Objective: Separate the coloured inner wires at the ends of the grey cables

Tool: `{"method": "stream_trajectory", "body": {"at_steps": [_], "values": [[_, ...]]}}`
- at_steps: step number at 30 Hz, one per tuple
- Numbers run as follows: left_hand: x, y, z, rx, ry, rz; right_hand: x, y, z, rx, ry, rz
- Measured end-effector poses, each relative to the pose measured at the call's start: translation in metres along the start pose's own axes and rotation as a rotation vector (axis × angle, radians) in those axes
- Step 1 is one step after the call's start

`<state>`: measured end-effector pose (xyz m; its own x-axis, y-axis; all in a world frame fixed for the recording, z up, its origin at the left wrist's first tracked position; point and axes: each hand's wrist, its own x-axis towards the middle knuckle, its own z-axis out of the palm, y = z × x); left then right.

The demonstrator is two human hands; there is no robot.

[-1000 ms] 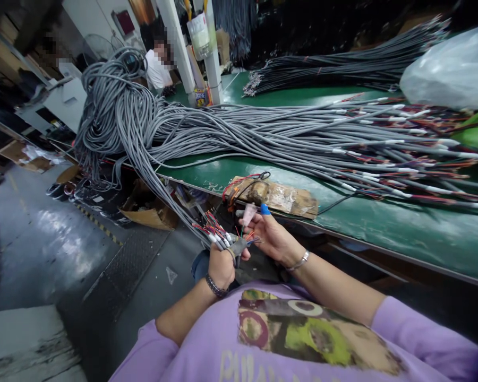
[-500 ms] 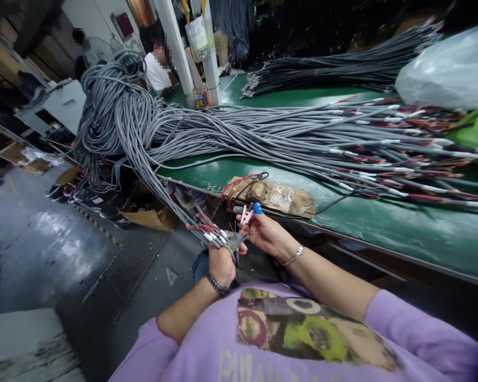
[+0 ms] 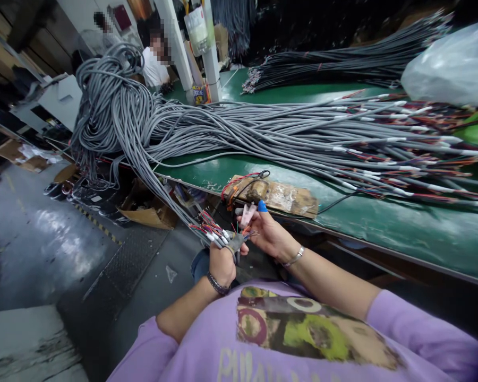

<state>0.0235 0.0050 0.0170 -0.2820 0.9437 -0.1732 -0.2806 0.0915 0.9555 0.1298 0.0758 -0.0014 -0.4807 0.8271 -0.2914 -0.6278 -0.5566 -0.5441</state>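
My left hand is closed round the ends of several grey cables, which run down to it from the table. White sleeves and thin red, purple and green wires fan out above the fist. A piece of grey covering lies over the thumb side. Just to the right, my right hand pinches a pale pink clip, perhaps a clothes peg. One fingertip wears a blue cover. Fine loose wire ends stick out between the two hands, close to the right fingers.
A large heap of grey cables lies along the green table. Near its edge is a worn wooden block with wires. Behind are black cables and a plastic bag. A cardboard box stands below; a person is farther back.
The pink clip has turned in my right fingers and shows a broader side. My left hand keeps its hold on the cables. The view has shifted slightly.
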Motion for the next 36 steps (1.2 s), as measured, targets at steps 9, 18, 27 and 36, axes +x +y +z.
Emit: {"method": "stream_trajectory", "body": {"at_steps": [9,18,27,36], "values": [[-0.005,-0.014,-0.011,0.065,-0.025,0.014,-0.023,-0.015,-0.006,-0.404,-0.09,0.145],[-0.007,-0.015,-0.015,0.23,-0.28,-0.089,-0.031,-0.022,0.005,-0.841,-0.213,-0.028],[-0.002,-0.015,-0.021,0.065,-0.171,-0.069,-0.024,-0.024,-0.02,-0.53,-0.017,-0.019],[0.002,0.002,-0.009,-0.04,-0.151,-0.051,-0.012,-0.013,-0.009,-0.419,0.005,-0.117]]}}
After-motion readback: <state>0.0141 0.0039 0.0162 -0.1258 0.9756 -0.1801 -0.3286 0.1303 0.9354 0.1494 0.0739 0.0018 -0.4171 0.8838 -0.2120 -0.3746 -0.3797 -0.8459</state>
